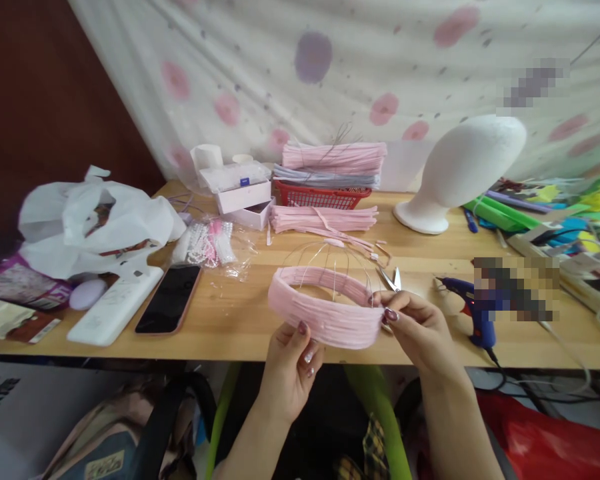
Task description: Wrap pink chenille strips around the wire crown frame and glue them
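Note:
A pink ring-shaped band (325,313) made of wound pink pipe-cleaner strands, with thin wires arching over it, hangs just above the near edge of the wooden table (240,320). My left hand (293,363) pinches its lower front edge from below. My right hand (420,323) grips the band's right end, fingers closed. Small scissors (391,279) lie on the table just behind my right hand.
A blue glue gun (473,307) lies right of my hands. A phone (169,299), a white remote (116,305) and a white plastic bag (95,223) sit at left. Pink strand stacks (325,219), a red basket (323,195), small boxes (243,197) and a foam head (460,170) stand behind.

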`<state>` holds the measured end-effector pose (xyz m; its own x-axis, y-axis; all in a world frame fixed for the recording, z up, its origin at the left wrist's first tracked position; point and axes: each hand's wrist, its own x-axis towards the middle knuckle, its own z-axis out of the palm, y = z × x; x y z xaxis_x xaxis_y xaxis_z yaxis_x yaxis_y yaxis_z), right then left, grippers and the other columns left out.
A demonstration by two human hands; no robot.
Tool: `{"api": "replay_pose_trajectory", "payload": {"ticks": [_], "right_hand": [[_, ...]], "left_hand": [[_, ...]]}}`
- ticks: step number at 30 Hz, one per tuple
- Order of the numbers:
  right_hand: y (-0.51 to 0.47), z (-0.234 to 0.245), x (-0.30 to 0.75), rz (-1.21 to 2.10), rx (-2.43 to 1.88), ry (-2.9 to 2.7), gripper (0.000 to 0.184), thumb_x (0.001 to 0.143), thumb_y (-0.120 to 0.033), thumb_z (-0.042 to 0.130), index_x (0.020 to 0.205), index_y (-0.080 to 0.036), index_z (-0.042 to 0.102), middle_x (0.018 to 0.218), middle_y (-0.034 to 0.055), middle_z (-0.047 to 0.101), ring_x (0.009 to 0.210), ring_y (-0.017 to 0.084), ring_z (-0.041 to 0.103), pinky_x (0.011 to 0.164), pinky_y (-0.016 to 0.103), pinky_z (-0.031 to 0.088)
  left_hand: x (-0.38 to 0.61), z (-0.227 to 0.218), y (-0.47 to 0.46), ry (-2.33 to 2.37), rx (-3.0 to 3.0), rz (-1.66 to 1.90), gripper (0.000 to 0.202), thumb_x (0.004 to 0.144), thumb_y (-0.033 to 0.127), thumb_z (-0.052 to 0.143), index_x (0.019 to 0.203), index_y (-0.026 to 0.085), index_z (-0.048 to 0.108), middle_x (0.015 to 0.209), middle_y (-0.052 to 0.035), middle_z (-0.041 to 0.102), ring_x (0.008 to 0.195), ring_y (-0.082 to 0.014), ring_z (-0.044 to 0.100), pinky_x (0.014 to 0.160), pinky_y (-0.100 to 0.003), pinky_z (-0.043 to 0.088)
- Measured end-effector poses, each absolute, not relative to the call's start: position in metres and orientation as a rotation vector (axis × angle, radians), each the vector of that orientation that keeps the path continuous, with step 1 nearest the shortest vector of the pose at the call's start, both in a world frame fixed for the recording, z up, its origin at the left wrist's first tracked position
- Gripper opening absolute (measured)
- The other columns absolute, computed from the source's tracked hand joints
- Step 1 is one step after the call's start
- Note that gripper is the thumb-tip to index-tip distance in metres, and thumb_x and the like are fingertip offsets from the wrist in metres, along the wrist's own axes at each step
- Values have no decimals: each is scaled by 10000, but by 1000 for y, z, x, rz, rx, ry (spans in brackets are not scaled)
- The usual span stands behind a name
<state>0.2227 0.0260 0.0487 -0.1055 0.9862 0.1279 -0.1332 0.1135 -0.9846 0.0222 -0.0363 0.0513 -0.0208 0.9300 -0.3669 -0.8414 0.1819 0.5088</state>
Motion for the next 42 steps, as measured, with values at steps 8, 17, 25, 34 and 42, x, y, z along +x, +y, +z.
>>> {"api": "replay_pose_trajectory", "payload": {"ticks": [8,17,25,34,42], "right_hand": [[19,49,236,1095,-1058,-1324,215,746,-380,878,682,-239,729,931,78,766,866,240,692,598,292,503],[15,50,238,1031,-1078,-1379,168,794,-357,848,722,-250,740,963,70,770,968,242,705,742,299,556],[15,47,235,1031,-1045,-1352,144,781,-324,864,728,-249,752,947,54,772,945,213,711,777,277,560],[15,46,233,1057,-1008,-1332,136,784,-302,861,725,-241,754,925,31,774,921,175,711,794,241,553],[19,43,233,1074,-1023,-1176,190,706,-328,911,693,-233,748,887,54,771,822,185,696,637,249,530]], "left_hand": [[12,48,-32,900,453,1352,457,619,532,912,598,132,694,584,5,611,393,-63,488,361,-199,475],[-4,45,-36,1038,770,1266,422,819,533,743,677,137,706,667,-60,695,414,-119,564,418,-269,556],[-16,39,-42,1307,943,1556,158,830,322,791,914,200,735,789,-15,706,613,-119,624,554,-206,561],[-2,28,-28,1219,975,1693,115,796,274,828,807,198,743,858,-9,639,636,-90,561,535,-180,487],[-24,38,-23,946,570,1816,286,744,355,877,815,206,643,1053,-55,761,912,-156,716,669,-197,580]]}}
